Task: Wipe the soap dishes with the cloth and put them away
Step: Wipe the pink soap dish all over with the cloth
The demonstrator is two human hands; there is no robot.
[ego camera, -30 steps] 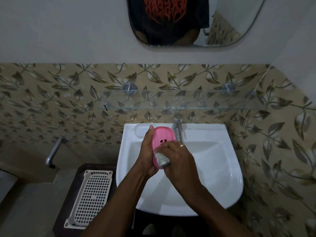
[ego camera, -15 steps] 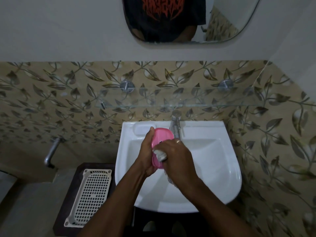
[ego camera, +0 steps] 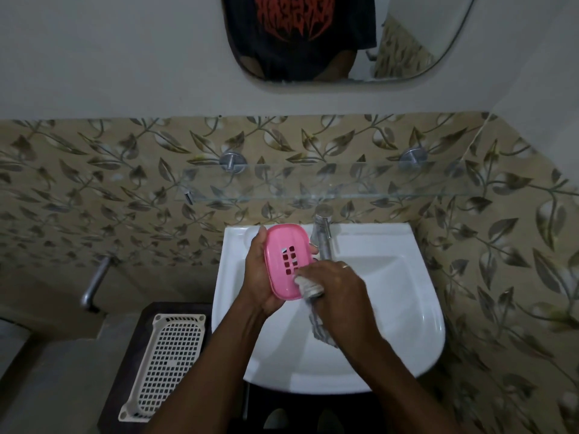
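Over the white basin (ego camera: 419, 324), the left hand (ego camera: 261, 277) clasps the tilted pink soap dish (ego camera: 288, 260) (slotted face exposed for wiping) while the right hand (ego camera: 340, 292) grips the bunched cloth (ego camera: 308, 286) against its near end.

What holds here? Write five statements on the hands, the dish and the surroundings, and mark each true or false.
1. The left hand holds the pink soap dish over the white sink. True.
2. The right hand grips a grey cloth against the dish. True.
3. The white basket lies in the sink. False: it lies on the dark stand left of the sink.
4. The dish has no holes. False: square holes show in it.
5. A glass shelf hangs above the tap. True.
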